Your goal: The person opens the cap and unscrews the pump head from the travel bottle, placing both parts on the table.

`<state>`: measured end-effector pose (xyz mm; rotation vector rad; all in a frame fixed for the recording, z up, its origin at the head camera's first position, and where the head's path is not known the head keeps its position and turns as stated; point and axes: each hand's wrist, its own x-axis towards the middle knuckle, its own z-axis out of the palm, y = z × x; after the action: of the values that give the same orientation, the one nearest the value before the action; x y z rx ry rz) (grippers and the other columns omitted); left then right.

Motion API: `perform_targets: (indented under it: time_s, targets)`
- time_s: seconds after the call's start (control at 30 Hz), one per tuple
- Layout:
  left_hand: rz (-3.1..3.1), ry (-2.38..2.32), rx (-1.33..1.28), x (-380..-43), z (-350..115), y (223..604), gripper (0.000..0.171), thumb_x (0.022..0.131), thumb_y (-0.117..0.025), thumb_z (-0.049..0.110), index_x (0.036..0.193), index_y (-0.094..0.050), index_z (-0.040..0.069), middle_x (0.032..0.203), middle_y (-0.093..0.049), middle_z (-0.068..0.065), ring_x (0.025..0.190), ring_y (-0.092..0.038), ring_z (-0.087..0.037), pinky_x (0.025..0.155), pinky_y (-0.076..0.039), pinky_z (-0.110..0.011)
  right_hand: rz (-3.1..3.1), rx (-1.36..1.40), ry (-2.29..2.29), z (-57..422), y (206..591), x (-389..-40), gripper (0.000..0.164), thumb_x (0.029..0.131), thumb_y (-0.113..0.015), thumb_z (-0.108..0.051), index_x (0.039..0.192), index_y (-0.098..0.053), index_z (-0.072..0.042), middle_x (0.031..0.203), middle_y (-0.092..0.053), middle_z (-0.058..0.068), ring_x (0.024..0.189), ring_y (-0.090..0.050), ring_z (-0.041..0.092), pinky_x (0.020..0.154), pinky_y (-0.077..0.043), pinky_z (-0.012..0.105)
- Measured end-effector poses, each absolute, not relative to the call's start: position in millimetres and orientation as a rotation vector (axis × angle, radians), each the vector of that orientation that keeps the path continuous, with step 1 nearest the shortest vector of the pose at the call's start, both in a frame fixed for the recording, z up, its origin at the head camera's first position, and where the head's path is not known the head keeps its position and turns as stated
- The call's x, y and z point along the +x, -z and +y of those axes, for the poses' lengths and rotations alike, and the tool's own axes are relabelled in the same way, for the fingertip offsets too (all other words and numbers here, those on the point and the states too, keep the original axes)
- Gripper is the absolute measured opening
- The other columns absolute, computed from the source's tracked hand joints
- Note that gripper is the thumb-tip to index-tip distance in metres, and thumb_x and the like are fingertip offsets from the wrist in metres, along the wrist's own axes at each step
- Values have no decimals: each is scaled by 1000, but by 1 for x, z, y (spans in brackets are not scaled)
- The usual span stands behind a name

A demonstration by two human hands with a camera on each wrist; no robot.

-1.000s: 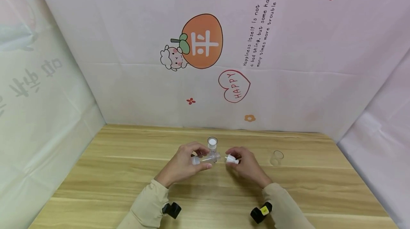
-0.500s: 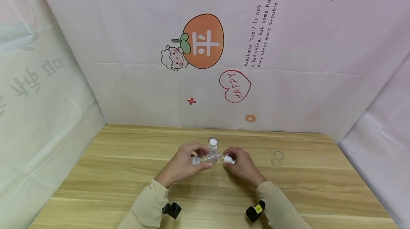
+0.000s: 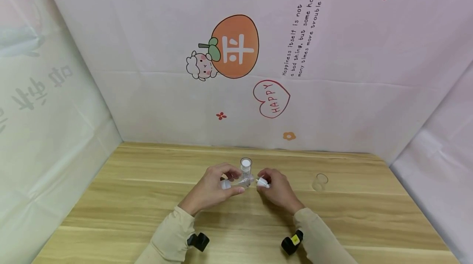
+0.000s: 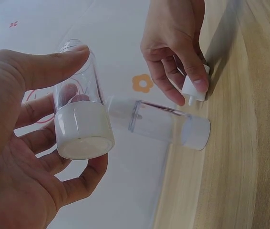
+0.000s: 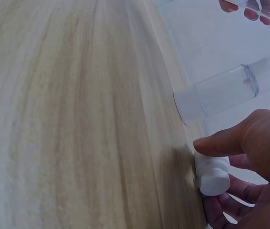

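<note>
Left hand (image 3: 211,185): curled round clear bottle (image 4: 88,112); right hand (image 3: 279,187): pinching white pump head (image 3: 262,182), just right of bottle, apparently still unjoined.

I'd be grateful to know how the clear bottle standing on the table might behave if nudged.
The standing bottle would probably tip if pushed near its top, being tall and narrow. Once down, it would likely roll, since its sides look round. Its smooth, glossy walls may also make it slippery.
</note>
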<state>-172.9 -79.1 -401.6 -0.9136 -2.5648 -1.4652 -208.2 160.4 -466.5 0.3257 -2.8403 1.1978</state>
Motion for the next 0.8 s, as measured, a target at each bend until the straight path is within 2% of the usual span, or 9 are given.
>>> perform_targets:
  time_s: [0.27, 0.47, 0.6, 0.8]
  targets:
    - [-2559, 1453, -921, -173, -79, 402, 33, 87, -83, 19, 114, -70, 5, 107, -69, -8, 96, -64, -24, 83, -53, -33, -2846, 315, -1184, 160, 467, -208, 34, 81, -82, -1, 112, -68, -2, 97, -62, 7, 87, -59, 20, 78, -52, 40]
    - [-2583, 1446, -885, -172, -81, 400, 34, 87, -83, 20, 115, -70, 6, 106, -68, 0, 96, -63, -18, 84, -53, -31, -2853, 291, -1203, 161, 464, -206, 38, 80, -84, -4, 114, -68, -2, 99, -62, 8, 89, -60, 21, 79, -52, 40]
    - [-2578, 1479, -839, -172, -83, 399, 33, 86, -84, 19, 113, -70, 7, 105, -67, 5, 97, -64, -21, 85, -54, -33, -2857, 278, -1213, 162, 463, -205, 42, 79, -85, -5, 116, -67, -1, 100, -61, 8, 89, -60, 21, 78, -52, 39]
    - [-2508, 1531, -793, -173, -88, 397, 34, 83, -86, 18, 111, -69, 8, 106, -68, 3, 96, -65, -22, 85, -55, -40, -2839, 288, -1198, 165, 461, -204, 46, 76, -89, -7, 117, -67, -1, 101, -61, 10, 91, -61, 24, 80, -53, 42]
